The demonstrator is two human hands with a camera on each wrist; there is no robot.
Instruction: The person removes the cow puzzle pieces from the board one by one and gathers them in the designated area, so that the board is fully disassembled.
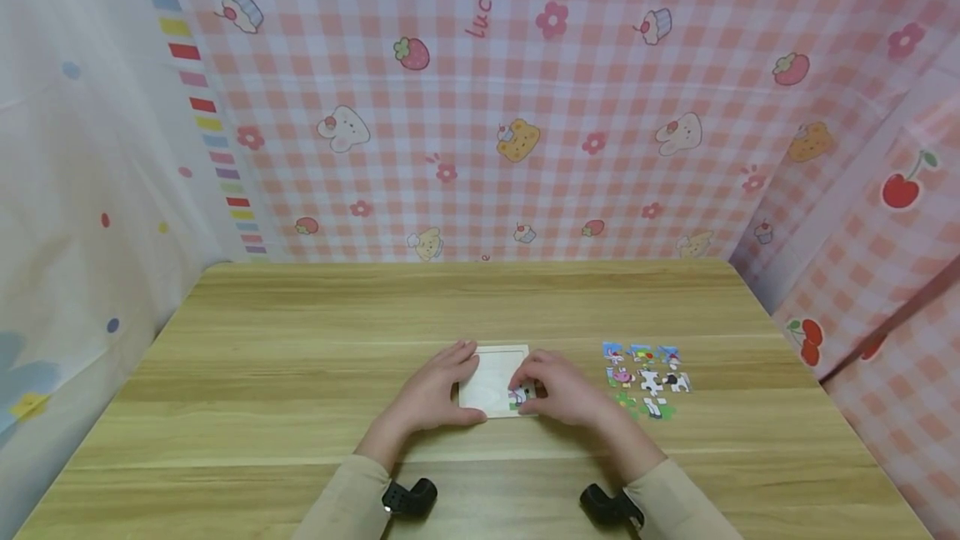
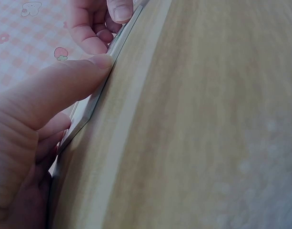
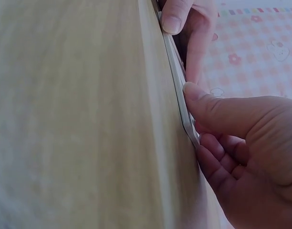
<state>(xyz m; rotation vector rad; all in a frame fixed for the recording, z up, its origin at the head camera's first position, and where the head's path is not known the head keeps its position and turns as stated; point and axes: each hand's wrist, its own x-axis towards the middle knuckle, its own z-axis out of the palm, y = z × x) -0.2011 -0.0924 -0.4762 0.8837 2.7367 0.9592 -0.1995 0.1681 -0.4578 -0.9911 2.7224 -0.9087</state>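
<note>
A pale wooden puzzle tray (image 1: 486, 375) lies flat near the middle of the table. My left hand (image 1: 429, 392) grips its left side, the thumb along the near edge and the fingers toward the far left corner. In the tray's near right corner lies a printed jigsaw piece (image 1: 517, 397), with a white figure and green on it. My right hand (image 1: 564, 390) holds this piece between thumb and fingers, partly covering it. From the right wrist view, the right thumb (image 3: 198, 95) touches the tray's edge (image 3: 178, 78); the piece is hidden there.
Several loose jigsaw pieces (image 1: 651, 380) lie in rough rows to the right of my right hand. The wood-grain table (image 1: 315, 307) reaches back to a pink checked curtain (image 1: 480, 190). A black wrist camera (image 1: 411, 497) is strapped on each forearm.
</note>
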